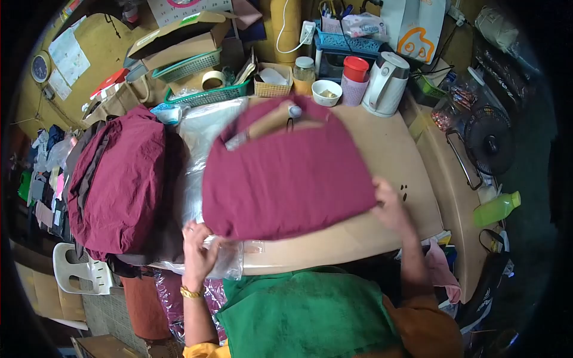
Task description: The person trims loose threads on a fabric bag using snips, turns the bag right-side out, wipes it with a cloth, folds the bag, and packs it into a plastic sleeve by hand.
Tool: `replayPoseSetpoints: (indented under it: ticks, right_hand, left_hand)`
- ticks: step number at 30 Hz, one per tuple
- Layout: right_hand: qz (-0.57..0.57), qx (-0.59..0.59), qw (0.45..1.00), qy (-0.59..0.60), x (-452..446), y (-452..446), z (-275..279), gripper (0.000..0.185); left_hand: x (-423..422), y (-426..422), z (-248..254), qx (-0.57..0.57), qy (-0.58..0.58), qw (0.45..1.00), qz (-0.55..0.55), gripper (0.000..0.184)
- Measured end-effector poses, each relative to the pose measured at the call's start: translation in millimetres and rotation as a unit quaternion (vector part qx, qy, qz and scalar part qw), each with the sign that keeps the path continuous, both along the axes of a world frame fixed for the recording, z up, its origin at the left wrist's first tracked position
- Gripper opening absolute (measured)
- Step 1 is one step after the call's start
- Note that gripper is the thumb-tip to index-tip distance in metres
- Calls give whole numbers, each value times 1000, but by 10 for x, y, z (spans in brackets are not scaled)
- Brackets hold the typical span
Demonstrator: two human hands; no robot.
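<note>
A maroon fabric handbag (292, 185) with a looped top handle is in front of me over the table, slightly blurred. My right hand (391, 206) grips its lower right edge, fingers partly hidden by the cloth. At the lower left corner, my left hand (200, 247) has its fingers curled against the bag, a gold bracelet on the wrist. Just beside that hand, a clear plastic bag (230, 262) lies at the table's front edge. More clear plastic sleeves (194, 155) are stacked flat left of the handbag, partly under it.
A pile of maroon and dark bags (122, 185) occupies the table's left side. Along the back stand a green basket (209, 95), a glass jar (304, 70), a white bowl (326, 93), a red-lidded cup (355, 77) and a white kettle (386, 83). A fan (490, 143) stands at right.
</note>
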State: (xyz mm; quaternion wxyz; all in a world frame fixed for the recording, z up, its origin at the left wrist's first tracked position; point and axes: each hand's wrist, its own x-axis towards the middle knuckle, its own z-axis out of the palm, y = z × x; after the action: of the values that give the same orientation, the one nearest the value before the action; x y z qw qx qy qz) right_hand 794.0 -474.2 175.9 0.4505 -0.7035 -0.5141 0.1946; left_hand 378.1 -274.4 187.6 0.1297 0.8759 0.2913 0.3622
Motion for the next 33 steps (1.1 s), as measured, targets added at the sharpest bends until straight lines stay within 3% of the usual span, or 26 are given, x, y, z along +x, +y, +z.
replayPoseSetpoints:
  ticks: [1,3,5,7,8,10,11,13,15,17,18,19,21,22,24,27,29,31,33]
  right_hand:
    - [48,-85,994,-55,9,-146,-120,41]
    - [-11,-68,996,-50,-109,-247,-210,42]
    - [-69,-55,995,-42,-244,-251,-219,42]
    - [-101,47,992,-65,-389,-134,-87,31]
    - [-111,79,988,-73,-404,-99,-49,28]
    - [31,97,980,-173,-322,-56,-14,15]
    - [31,96,980,-172,-271,-38,-42,15]
    - [-36,81,992,-90,-157,7,-205,9]
    - [-61,95,987,-116,-130,109,-349,4]
    - [-83,37,995,46,-110,186,-429,3]
    - [-52,48,977,199,-132,204,-411,3]
    - [-50,48,978,199,-174,216,-302,3]
    - [31,57,994,91,-260,181,-75,11]
    - [31,55,994,93,-236,171,-70,11]
    - [2,-27,994,-105,-166,158,-50,20]
    - [4,-67,989,-135,-248,152,100,25]
    - [26,-45,981,-188,-539,214,436,24]
    - [50,-18,970,-238,-653,257,549,23]
    - [99,-69,952,-283,-597,271,550,23]
  left_hand:
    - [-135,-54,-197,-68,89,994,6,44]
    - [-139,-229,-269,-182,-10,979,93,48]
    - [-19,-285,-203,-150,-54,985,73,46]
    - [111,-265,-1,-114,-99,987,54,45]
    - [167,-239,113,-65,-26,997,15,40]
    - [117,-99,39,-7,72,995,-72,24]
    - [77,-21,-65,-83,68,991,-75,10]
    - [33,88,-209,-165,22,985,-44,5]
    - [93,141,-387,-190,-10,981,-42,6]
    - [110,141,-446,-213,-42,975,-42,8]
    - [136,109,-450,-304,-88,948,-21,9]
    - [159,81,-444,-392,-133,910,0,11]
    - [178,35,-297,-400,-116,909,-13,12]
    - [185,21,-223,-409,-100,907,-29,13]
    - [164,40,-167,-382,-100,918,-37,13]
    - [187,53,-78,-338,-107,934,-46,22]
    - [236,-21,189,-329,34,942,-51,29]
    - [229,-14,362,-368,130,916,-89,34]
    - [126,100,250,-387,80,905,-160,28]
